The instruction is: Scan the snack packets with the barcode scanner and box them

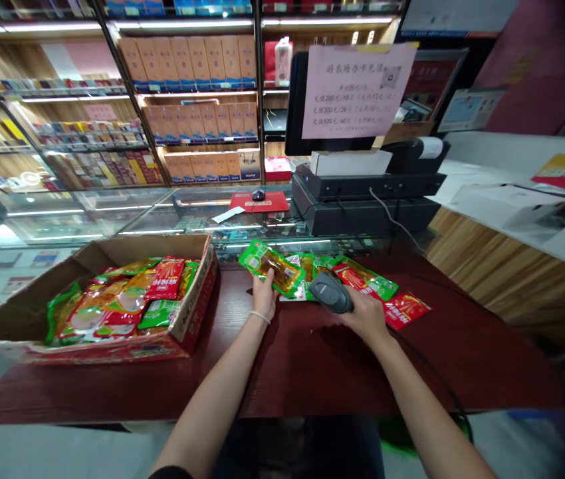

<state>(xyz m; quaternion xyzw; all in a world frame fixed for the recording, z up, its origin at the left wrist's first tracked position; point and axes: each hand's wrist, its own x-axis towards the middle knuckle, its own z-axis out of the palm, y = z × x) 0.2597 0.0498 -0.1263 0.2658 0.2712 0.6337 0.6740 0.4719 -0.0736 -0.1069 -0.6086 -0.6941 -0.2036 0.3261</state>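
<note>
Head view: with twelve o'clock straight ahead of you, your left hand (264, 299) pinches a green-edged packet (275, 267) by its near side, thumb on top; the fingers beneath are mostly hidden. The packet lies aslant over the far part of the dark red table (282, 372), its upper end pointing to ten o'clock. Your right hand (366, 319) is wrapped around the handle of a dark grey scanner (330, 293), whose head is just beside the packet's lower end; I cannot tell whether the two touch. A black cord (435, 376) trails from near your right hand toward five o'clock.

From the scanner head, loose green packets (375, 279) lie between twelve and two o'clock, some overlapping, and a red packet (407, 310) rests near three. At ten o'clock from you stands a cardboard box (203, 313), uncovered, with a heap of red and green packets (117, 299) inside. Farther off, just short of twelve, a mouse (258, 195) sits on a red mat (275, 203). Toward one o'clock, a monitor (296, 106) carries a pale pink sheet (355, 93) with printed writing.
</note>
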